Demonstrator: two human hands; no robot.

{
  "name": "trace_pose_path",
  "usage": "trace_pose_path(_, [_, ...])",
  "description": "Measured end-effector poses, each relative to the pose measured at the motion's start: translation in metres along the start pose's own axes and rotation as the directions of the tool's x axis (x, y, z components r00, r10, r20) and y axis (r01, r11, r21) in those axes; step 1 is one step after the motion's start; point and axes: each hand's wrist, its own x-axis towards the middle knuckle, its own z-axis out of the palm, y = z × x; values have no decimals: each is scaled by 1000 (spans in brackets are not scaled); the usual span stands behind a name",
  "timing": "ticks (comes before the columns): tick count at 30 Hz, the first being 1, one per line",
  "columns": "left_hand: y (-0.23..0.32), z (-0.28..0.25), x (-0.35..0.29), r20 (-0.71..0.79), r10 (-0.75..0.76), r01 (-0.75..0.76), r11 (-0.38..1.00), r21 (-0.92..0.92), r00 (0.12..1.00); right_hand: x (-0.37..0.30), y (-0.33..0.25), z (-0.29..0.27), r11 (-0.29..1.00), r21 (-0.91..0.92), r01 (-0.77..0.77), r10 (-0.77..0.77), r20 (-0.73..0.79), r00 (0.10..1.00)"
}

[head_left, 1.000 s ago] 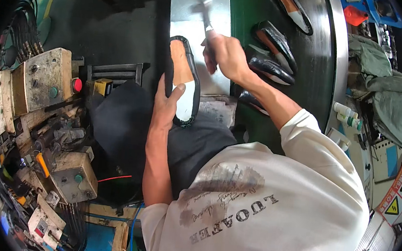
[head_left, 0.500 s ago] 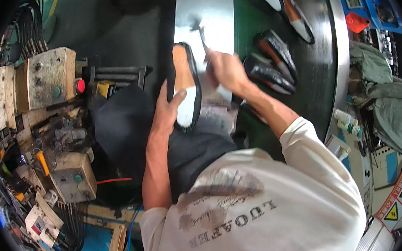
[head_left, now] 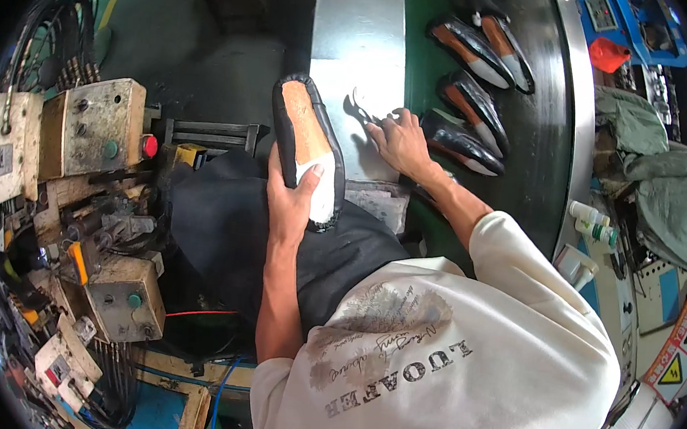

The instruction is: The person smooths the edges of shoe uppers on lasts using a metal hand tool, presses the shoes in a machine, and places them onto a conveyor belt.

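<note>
My left hand [head_left: 289, 197] grips a black shoe upper [head_left: 334, 152] that is turned bottom up, with the thumb pressed on the white heel part of its tan and white insole. The toe end points away from me. Over the bright metal plate [head_left: 357, 40], my right hand [head_left: 405, 145] has its fingers loosely apart. By its fingertips, a small metal hand tool [head_left: 360, 104] with a thin curved end lies on or just over the plate; its exact kind is unclear. Under my left hand, a dark apron [head_left: 220, 224] covers my lap.
Several black shoes [head_left: 472, 99] with tan and white bottoms lie on the green conveyor belt [head_left: 529, 149] at the right, inside its metal rim [head_left: 584, 121]. Worn machine control boxes [head_left: 102, 128] with hoses stand at the left. Bottles [head_left: 592, 222] and grey cloth [head_left: 675, 203] lie beyond the belt.
My right hand has moved a little right and nearer, and its grip on the tool has loosened. The shoe in my left hand has tilted slightly to the left.
</note>
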Motion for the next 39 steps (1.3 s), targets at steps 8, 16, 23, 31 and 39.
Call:
trace_pose_path(8, [42,-22,-54,-63,229,-224,972,73,971,17,-171,-71,-161,916,-368,-329,302,895])
trace_pose_path(16, [77,-71,-96,-298,242,-276,958,-76,923,-12,-246,-85,-191,883,-428,-595,243,766])
trace_pose_path(23, [62,-83,-146,-535,345,-167,920,354,771,-17,-280,-70,23,972,-234,-713,180,678])
trace_pose_path(31, [57,-82,-180,-518,510,45,681,731,687,14,-280,-68,231,973,-7,-698,171,696])
trace_pose_path(39, [15,-138,-207,-307,712,129,294,947,632,-31,-286,-94,281,958,-59,-739,255,624])
